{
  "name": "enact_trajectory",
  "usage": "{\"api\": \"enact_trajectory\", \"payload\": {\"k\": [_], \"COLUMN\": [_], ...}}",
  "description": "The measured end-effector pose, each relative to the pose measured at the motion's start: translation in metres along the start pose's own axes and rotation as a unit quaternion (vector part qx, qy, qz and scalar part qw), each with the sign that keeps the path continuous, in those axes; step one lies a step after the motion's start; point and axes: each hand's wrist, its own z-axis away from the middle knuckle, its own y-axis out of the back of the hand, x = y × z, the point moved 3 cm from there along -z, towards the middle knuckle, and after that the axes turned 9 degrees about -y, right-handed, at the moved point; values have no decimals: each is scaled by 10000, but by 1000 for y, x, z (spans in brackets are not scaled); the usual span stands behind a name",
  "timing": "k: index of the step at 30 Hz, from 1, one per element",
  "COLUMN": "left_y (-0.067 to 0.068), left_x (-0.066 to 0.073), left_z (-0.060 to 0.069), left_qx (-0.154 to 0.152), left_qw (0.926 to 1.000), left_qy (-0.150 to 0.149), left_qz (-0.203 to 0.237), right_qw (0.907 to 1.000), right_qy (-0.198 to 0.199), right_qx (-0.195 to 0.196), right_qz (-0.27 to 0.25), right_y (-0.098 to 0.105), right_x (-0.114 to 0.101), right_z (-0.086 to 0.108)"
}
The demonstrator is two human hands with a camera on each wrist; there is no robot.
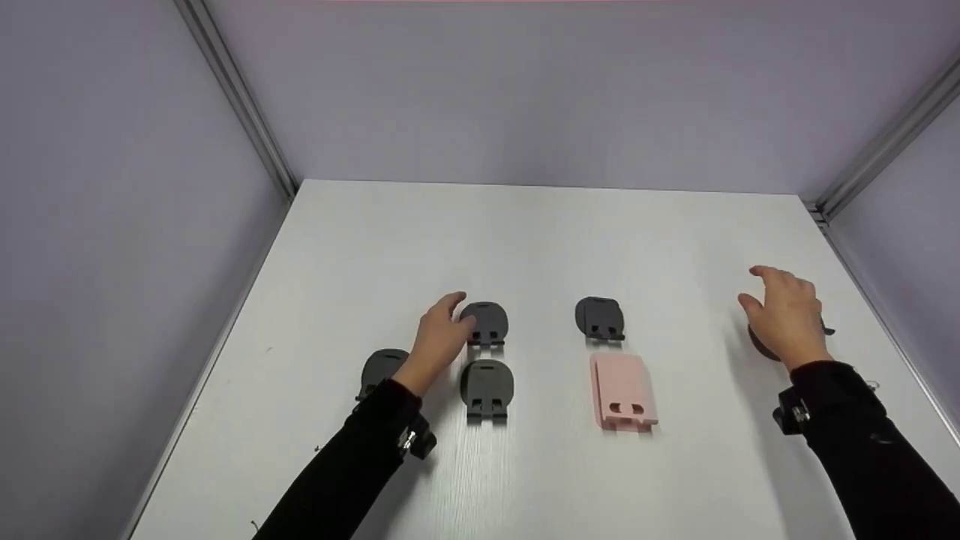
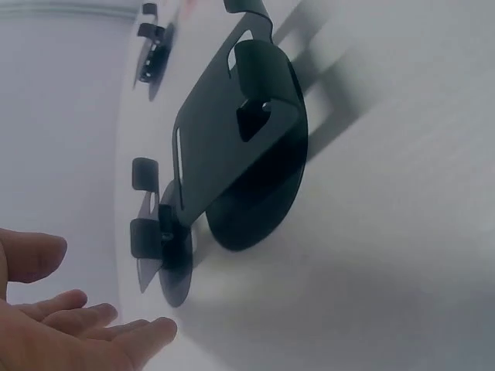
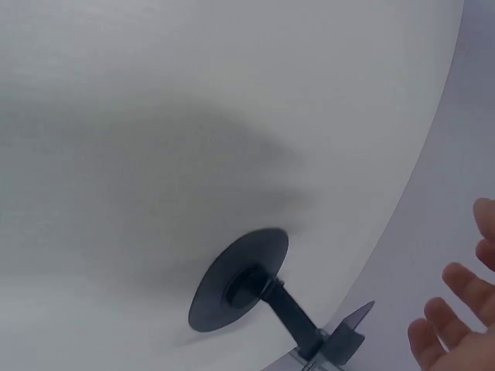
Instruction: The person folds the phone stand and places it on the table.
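Note:
My left hand (image 1: 436, 337) hovers with spread fingers beside a dark grey folding phone stand (image 1: 491, 321), its thumb overlapping that stand's edge in the head view. Nearer to me lies a similar round-based phone stand (image 1: 487, 382), and another dark stand (image 1: 382, 367) is partly covered by the left wrist. In the left wrist view the fingers (image 2: 147, 340) are apart from the stands. Over at the right, my right hand (image 1: 789, 315) hangs above a phone stand (image 3: 240, 278) with a round base and its arm raised; the hand covers most of it in the head view. Neither hand holds anything.
One more dark phone stand (image 1: 600, 318) lies folded right of centre, and a pink rectangular folding stand (image 1: 624, 390) lies in front of it. The white table (image 1: 525, 240) is bordered by grey panels (image 1: 540, 90) at the back and sides.

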Motion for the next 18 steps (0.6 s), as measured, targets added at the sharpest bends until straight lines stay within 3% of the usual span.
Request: {"api": "enact_trajectory", "payload": {"k": [8,18], "left_y": [19,42], "left_x": [6,9], "left_z": [9,15], "left_qx": [-188,-77], "left_qw": [9991,9984], "left_qy": [-148,-394], "left_qz": [-336,-405], "right_qw": [9970,9909], "right_qy": [-711,-1315], "right_qx": [171,-75], "right_qz": [261,263], "right_y": [8,6], "right_x": [36,64], "right_z": [3,8]}}
